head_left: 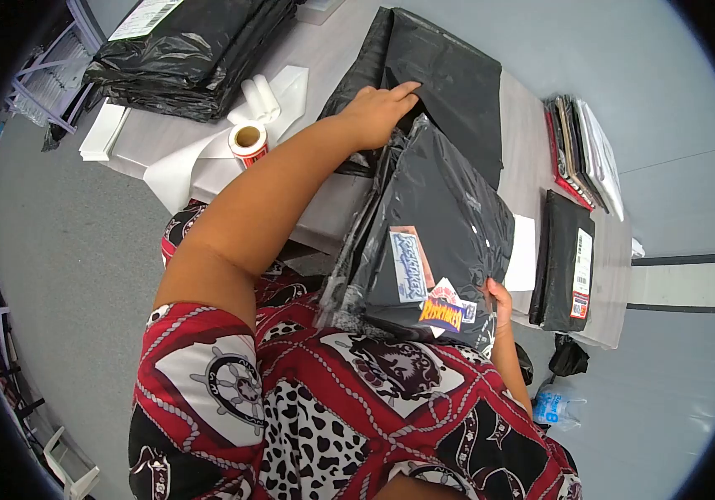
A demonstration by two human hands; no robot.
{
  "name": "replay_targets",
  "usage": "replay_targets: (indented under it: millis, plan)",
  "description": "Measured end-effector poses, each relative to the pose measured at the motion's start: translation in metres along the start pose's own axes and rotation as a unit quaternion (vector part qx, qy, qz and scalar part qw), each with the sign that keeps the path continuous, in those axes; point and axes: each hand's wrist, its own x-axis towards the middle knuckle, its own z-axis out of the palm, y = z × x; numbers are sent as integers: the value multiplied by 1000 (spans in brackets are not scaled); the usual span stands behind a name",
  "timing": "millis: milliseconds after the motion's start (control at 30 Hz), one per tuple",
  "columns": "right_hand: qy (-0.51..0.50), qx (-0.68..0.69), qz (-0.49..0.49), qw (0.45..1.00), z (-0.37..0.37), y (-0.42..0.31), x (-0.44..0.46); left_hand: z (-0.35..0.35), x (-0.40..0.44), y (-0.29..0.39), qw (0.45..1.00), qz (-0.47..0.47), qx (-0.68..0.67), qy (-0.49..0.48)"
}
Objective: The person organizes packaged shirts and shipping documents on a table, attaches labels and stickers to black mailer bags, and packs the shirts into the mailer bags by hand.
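Observation:
A folded dark garment in a clear plastic bag (449, 200), with colourful graphics on its front, lies slanted before my body. My right hand (499, 302) grips its lower right edge, the thumb on top and most fingers hidden beneath. On the table beyond it lies a large black plastic mailing bag (449, 71). My left hand (378, 115) pinches the mailing bag near its mouth, fingers bent over the edge and thumb out of sight. The garment's far end meets the bag's opening there; I cannot tell how far it reaches inside.
Black parcels (199, 58) are stacked at the upper left, near a label roll (249, 140) and white backing paper (178, 171). A labelled black parcel (566, 262) and several upright packages (582, 154) stand at right. Below hangs a water bottle (559, 408).

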Motion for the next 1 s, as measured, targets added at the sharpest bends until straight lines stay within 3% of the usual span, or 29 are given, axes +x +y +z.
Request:
replay_targets:
  millis: [233,433,567,633,767,800,900,1000]
  plan:
    - [53,-22,-40,998,10,1,9,-11,-2,-4,999,37,-14,33]
    - [82,44,-52,994,0,-7,33,4,-14,-19,997,64,11,51]
    - [22,102,-44,994,28,-25,38,9,-13,-17,995,69,12,71]
    - [-7,136,-73,988,36,-29,40,10,-10,-7,997,-6,20,75]
    - [62,104,-101,988,45,-33,42,25,-12,-5,986,-148,-53,51]
    - [41,103,-106,988,49,-34,43,29,-13,-10,986,-153,-68,16]
    - [77,98,-118,985,42,-35,50,36,-20,-7,979,-105,-146,93]
    - [118,106,-138,978,39,-30,57,45,-18,0,955,-159,-222,111]
